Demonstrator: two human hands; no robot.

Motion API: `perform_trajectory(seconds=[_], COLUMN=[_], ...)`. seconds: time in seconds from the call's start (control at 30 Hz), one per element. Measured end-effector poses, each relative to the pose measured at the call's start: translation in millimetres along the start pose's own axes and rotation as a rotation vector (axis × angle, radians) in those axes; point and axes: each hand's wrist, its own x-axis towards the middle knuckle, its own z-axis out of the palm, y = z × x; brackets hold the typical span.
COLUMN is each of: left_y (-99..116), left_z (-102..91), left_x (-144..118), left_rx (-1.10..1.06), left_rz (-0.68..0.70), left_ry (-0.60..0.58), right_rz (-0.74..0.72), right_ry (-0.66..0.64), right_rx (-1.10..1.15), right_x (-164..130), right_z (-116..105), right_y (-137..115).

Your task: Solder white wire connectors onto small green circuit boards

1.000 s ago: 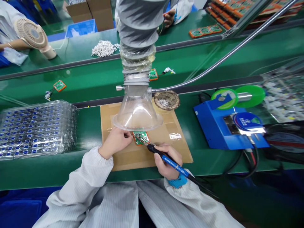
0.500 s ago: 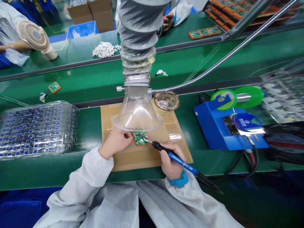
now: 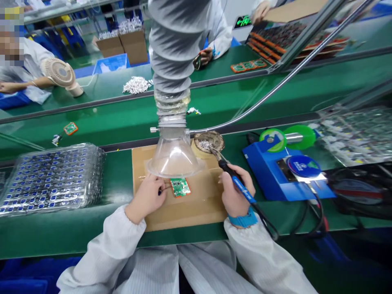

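A small green circuit board [image 3: 180, 187] lies on a cardboard sheet [image 3: 196, 204] below a clear fume hood [image 3: 174, 157]. My left hand [image 3: 146, 198] rests on the cardboard just left of the board and pinches thin wires that run to it. My right hand [image 3: 237, 194] grips a blue-handled soldering iron [image 3: 236, 183]. The iron's tip points up and away from the board, at a round tip-cleaner dish [image 3: 208, 143] holding silvery wool.
A blue soldering station [image 3: 275, 175] with green solder spools [image 3: 286, 136] stands at the right, its cables trailing forward. Stacked clear trays of blue parts [image 3: 50, 177] sit at the left. Loose boards [image 3: 70, 128] ride the conveyor; other people work beyond it.
My right hand lifted the iron off the board and swung its tip right and away to the cleaner dish. The view tilted up. My left hand stayed by the board.
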Motion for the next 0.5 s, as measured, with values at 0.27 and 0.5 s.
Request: perform_trajectory(seconds=[0.27, 0.5], left_y=[-37, -77], left_z=[-47.0, -88.3], left_x=[-2, 82], left_rx=[-0.886, -0.67], left_rz=[-0.529, -0.482], left_ry=[-0.167, 0.538], right_rz=[0.023, -0.002], right_ry=[0.071, 0.034], right_rx=[0.128, 0.16], right_x=[-6, -7], right_z=[-10, -9], right_y=[1, -1])
